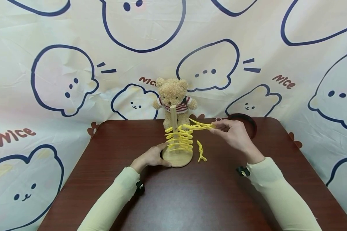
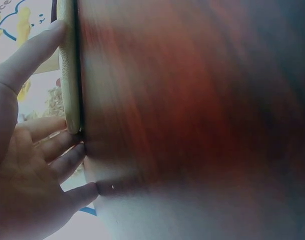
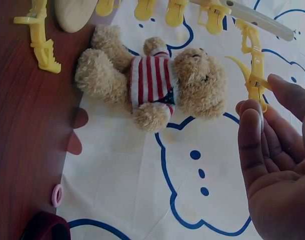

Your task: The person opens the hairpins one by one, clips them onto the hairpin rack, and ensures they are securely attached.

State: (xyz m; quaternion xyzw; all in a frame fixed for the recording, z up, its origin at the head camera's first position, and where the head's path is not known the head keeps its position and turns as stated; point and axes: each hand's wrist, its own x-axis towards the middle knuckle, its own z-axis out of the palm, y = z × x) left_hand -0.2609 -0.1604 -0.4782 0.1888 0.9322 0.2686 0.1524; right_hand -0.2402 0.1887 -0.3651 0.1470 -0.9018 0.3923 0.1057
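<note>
A round wooden stand has a pale base [image 1: 177, 159] and an upright post [image 1: 173, 113]. Several yellow plastic hair clips [image 1: 180, 141] sit one above another along the post. My left hand [image 1: 150, 156] holds the base at its left rim, thumb in front and fingers along the far side; the left wrist view shows the thumb on the base's edge [image 2: 69, 85]. Between thumb and fingers, my right hand [image 1: 232, 133] pinches another yellow hair clip [image 3: 255, 67] by its outer end, its two arms spread toward the post. A loose yellow clip [image 1: 200, 151] lies right of the base.
Behind the stand, a teddy bear [image 1: 172, 91] in a striped shirt sits against the patterned cloth. A dark round band [image 1: 250, 123] and a small pink ring [image 3: 57, 195] lie at the back right of the brown table [image 1: 185, 199].
</note>
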